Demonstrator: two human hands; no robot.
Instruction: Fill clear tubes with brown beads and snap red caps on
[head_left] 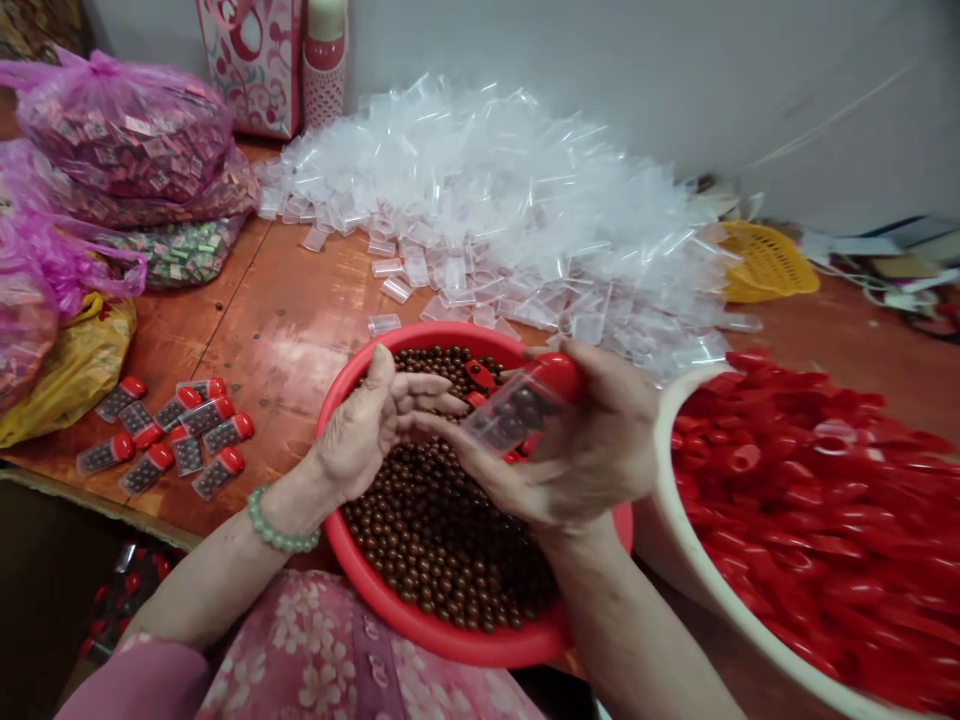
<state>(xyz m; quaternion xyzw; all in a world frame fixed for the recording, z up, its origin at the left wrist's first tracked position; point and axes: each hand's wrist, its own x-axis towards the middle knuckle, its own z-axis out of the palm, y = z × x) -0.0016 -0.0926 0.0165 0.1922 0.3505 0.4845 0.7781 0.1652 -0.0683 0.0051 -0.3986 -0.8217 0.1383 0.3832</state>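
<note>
My right hand (592, 450) grips a small clear box (506, 412) with a red cap, tilted, with dark balls inside near the cap. My left hand (375, 425) is open beside it, palm turned inward and fingers stretched toward the box; a green bead bracelet circles that wrist. Both hands are over a red basin (480, 650) holding many brown balls (442, 560). Behind my right hand, a few red pieces (480, 375) lie on the balls, partly hidden.
Filled red-capped boxes (206, 415) lie on the table (247, 300) at left, near pink plastic bags (135, 130). Clear empty boxes (487, 190) are heaped at the back. A white tub (667, 440) of red caps (817, 520) stands right, with a yellow basket (769, 262) behind.
</note>
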